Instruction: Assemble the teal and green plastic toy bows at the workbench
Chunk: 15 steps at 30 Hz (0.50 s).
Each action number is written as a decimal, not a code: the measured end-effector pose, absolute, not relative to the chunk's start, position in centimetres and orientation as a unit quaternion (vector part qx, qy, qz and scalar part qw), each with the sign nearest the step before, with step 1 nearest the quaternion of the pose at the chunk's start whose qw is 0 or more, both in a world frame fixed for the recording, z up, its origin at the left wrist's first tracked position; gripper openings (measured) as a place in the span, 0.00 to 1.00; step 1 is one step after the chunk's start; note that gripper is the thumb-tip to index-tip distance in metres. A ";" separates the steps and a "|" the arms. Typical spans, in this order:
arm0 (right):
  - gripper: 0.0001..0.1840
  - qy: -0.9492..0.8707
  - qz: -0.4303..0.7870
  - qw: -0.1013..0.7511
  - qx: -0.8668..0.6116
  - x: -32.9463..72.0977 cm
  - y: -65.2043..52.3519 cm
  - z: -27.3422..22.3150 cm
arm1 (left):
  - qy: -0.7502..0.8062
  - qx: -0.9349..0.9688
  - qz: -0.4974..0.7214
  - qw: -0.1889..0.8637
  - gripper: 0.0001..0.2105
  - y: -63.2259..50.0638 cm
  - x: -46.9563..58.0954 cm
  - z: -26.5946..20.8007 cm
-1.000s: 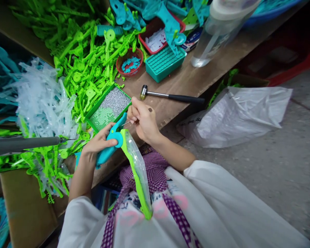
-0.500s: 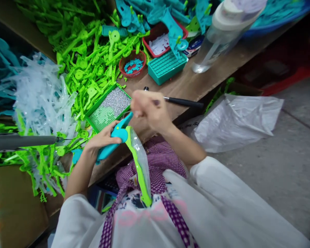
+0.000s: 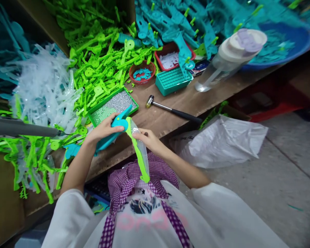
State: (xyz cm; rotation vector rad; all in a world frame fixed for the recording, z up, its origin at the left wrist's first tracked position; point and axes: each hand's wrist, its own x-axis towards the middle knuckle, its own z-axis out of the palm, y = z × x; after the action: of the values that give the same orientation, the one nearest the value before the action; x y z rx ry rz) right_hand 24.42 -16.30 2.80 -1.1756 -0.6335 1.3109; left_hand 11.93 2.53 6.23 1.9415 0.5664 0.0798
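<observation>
Over the table's front edge, my left hand (image 3: 103, 131) is closed around a blue plastic part (image 3: 121, 124) with a round joint, its thumb lying on the disc. From that joint a bright green plastic arm (image 3: 138, 153) with a clear piece (image 3: 143, 155) along its side slants down toward the apron. My right hand (image 3: 150, 140) pinches the upper end of the clear piece, thumb on top; its other fingers are partly hidden. Just behind my left hand is a green tray (image 3: 92, 120) of small silvery metal pieces (image 3: 121, 102).
A small hammer (image 3: 167, 109) lies on the table. Behind are a red basket (image 3: 142, 82), a teal box (image 3: 167, 92), a clear bottle (image 3: 214, 74) and heaped green parts (image 3: 103, 69). Clear parts (image 3: 41, 82) and a grey pen-shaped tool (image 3: 23, 127) are at left. A plastic bag (image 3: 224, 141) sits at right.
My right hand has come down from a raised, blurred fist near the tray to the clear piece. The view has shifted, and the hammer's head now shows. My left hand keeps its hold.
</observation>
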 end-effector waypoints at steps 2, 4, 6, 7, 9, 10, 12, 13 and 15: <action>0.18 -0.235 0.578 0.605 -0.494 24.0 -15.9 3.1 | 0.257 0.843 0.114 0.460 0.31 1.3 10.8 6.8; 0.20 -0.194 0.595 0.613 -0.482 24.0 -15.6 3.2 | 0.290 0.852 0.224 0.375 0.29 -1.3 9.1 7.2; 0.21 -0.171 0.600 0.620 -0.476 24.2 -15.4 3.1 | 0.321 0.830 0.317 0.329 0.21 -5.1 7.3 7.0; 0.22 -0.165 0.601 0.621 -0.475 24.2 -15.4 3.0 | 0.328 0.813 0.351 0.330 0.17 -7.2 6.5 6.7; 0.21 -0.145 0.605 0.621 -0.476 24.2 -15.4 2.6 | 0.283 0.841 0.318 0.333 0.21 -11.0 5.4 5.4; 0.20 -0.131 0.608 0.621 -0.477 24.2 -15.5 2.5 | 0.245 0.871 0.286 0.315 0.24 -12.6 5.2 4.6; 0.20 -0.096 0.610 0.625 -0.478 23.9 -15.8 2.3 | 0.155 0.918 0.250 0.266 0.28 -14.7 5.4 2.9; 0.20 -0.080 0.611 0.627 -0.477 23.7 -16.0 2.3 | 0.121 0.927 0.261 0.241 0.28 -15.2 5.8 2.2; 0.21 -0.064 0.615 0.626 -0.475 23.4 -16.7 2.3 | 0.079 0.923 0.316 0.203 0.24 -15.5 6.7 1.4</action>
State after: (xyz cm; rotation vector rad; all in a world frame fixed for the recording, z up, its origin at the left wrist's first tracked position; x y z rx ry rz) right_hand 23.42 -16.72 2.33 -1.0884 -0.1470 1.4113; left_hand 6.68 -15.48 1.40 2.5767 0.2202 0.8819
